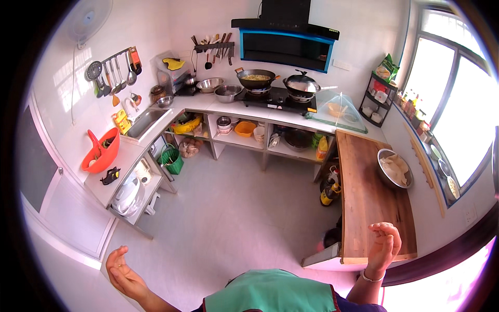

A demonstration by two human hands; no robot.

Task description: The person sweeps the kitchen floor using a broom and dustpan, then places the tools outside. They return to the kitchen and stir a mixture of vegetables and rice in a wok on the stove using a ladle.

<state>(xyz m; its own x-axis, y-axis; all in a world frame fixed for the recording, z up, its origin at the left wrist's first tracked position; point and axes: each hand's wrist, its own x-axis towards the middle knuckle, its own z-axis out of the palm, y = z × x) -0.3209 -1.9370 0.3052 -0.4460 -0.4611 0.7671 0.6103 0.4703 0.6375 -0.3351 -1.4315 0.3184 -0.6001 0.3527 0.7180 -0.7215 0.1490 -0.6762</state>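
My left hand point(126, 274) is raised at the lower left, over the floor, palm turned inward. Its fingers are loosely bent and apart, with nothing in them. On the other side my right hand point(383, 248) is held up by the near end of the wooden worktop point(364, 208). Its fingers curl a little and it is empty; I cannot tell whether it touches the wood. A metal bowl point(383, 176) of pale, flat pieces, perhaps dough, sits farther along that worktop. A green apron point(270, 292) covers my front.
At the back, a wok point(255, 77) of food and a lidded pan point(301, 83) stand on the gas stove point(278, 100). A mesh food cover point(343, 112) lies to their right. Leftward are a sink point(146, 124) and an orange basket point(104, 152). Bottles point(329, 192) stand under the worktop.
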